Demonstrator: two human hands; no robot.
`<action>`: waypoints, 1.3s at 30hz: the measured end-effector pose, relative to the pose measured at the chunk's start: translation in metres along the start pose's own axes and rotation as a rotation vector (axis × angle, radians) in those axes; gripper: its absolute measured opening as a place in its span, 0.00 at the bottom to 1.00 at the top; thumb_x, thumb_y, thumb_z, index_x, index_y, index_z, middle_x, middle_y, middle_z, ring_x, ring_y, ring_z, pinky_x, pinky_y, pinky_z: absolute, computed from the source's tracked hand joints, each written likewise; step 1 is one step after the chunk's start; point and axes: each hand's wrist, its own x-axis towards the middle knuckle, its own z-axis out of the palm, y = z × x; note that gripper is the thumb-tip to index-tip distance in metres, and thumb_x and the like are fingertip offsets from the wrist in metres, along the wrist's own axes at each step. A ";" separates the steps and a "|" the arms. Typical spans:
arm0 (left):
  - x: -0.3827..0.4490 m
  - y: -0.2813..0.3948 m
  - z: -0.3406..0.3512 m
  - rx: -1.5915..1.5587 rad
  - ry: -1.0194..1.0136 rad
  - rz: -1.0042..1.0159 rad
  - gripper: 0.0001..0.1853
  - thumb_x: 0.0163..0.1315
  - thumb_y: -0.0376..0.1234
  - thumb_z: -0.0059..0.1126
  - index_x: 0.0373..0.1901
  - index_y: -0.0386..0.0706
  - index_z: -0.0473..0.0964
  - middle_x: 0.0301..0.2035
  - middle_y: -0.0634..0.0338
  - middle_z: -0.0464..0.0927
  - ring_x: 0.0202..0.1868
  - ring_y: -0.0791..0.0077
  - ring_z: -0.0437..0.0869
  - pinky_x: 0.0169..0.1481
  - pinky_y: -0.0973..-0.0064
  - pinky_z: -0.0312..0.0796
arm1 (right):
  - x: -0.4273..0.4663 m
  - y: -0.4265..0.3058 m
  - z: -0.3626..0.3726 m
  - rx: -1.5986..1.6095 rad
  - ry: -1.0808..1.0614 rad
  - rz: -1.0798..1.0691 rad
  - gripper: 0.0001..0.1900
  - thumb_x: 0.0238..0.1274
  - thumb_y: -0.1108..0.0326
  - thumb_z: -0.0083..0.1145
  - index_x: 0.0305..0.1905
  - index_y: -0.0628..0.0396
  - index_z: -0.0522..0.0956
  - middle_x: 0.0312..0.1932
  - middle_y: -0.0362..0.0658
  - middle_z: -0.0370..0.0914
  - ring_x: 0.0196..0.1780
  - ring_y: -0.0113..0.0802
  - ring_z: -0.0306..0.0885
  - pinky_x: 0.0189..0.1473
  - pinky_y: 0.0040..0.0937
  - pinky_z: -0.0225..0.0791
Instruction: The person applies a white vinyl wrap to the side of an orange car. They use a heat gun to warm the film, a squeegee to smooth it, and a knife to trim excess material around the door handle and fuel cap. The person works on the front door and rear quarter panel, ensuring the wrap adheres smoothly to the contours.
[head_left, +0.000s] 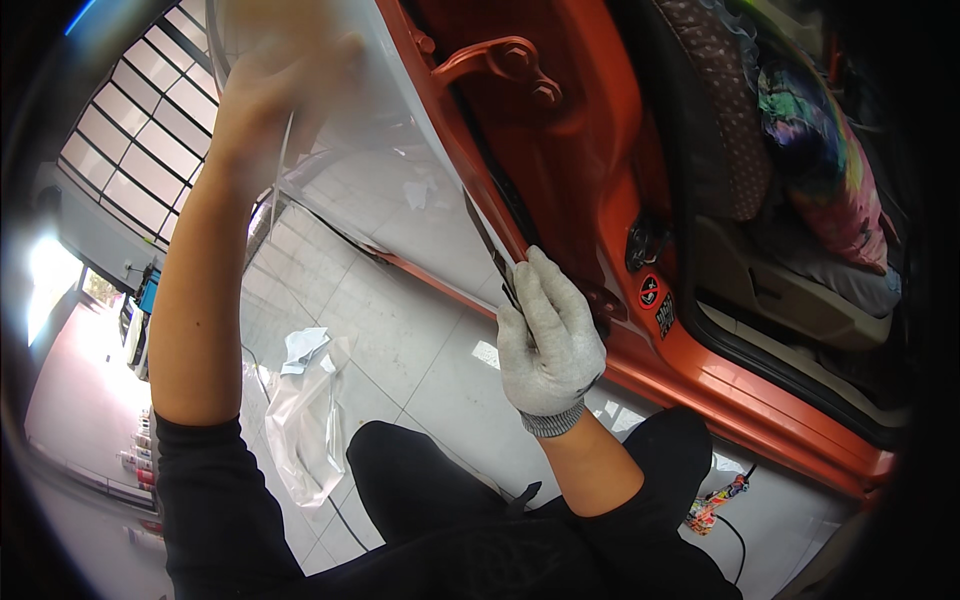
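My right hand (551, 337), in a grey-white knit glove with a ribbed cuff, has its fingers closed around a thin dark strip (487, 244). This strip runs along the pale edge of an orange-red car door (476, 176) that stands open. At the upper left my left hand (289, 97) is bare, raised and badly blurred. A tan, blurred shape lies at its fingers, and whether it grips that shape cannot be told. Below that hand hangs a thin pale strip (281, 161). The door's broad glossy face (360, 172) is between my hands.
Door hinges (517, 60) and the orange body sill (750, 390) are at the right, with a patterned cushion (825, 157) inside the car. Crumpled white sheeting (304, 442) and a cable (349, 525) lie on the tiled floor. A colourfully patterned tool (716, 506) with a cable lies near my knee.
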 end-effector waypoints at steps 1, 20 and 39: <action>0.000 0.000 0.000 0.000 -0.002 0.003 0.23 0.76 0.47 0.62 0.26 0.41 0.79 0.11 0.67 0.71 0.06 0.85 0.63 0.11 0.85 0.53 | 0.000 0.000 0.000 0.004 0.015 -0.012 0.25 0.50 0.73 0.75 0.57 0.57 0.86 0.60 0.53 0.84 0.49 0.40 0.90 0.48 0.32 0.85; 0.001 0.001 -0.002 -0.005 -0.018 -0.002 0.23 0.76 0.48 0.62 0.26 0.41 0.79 0.10 0.68 0.70 0.06 0.85 0.62 0.11 0.84 0.53 | -0.005 -0.013 0.006 0.100 -0.027 0.101 0.24 0.57 0.86 0.66 0.61 0.69 0.82 0.68 0.61 0.76 0.62 0.44 0.87 0.59 0.28 0.84; -0.001 0.004 0.004 0.014 -0.007 0.007 0.23 0.76 0.48 0.62 0.27 0.41 0.79 0.08 0.67 0.68 0.05 0.84 0.61 0.11 0.84 0.52 | -0.015 -0.008 0.034 0.139 0.173 0.058 0.20 0.58 0.78 0.72 0.56 0.67 0.83 0.66 0.58 0.75 0.56 0.43 0.86 0.50 0.27 0.86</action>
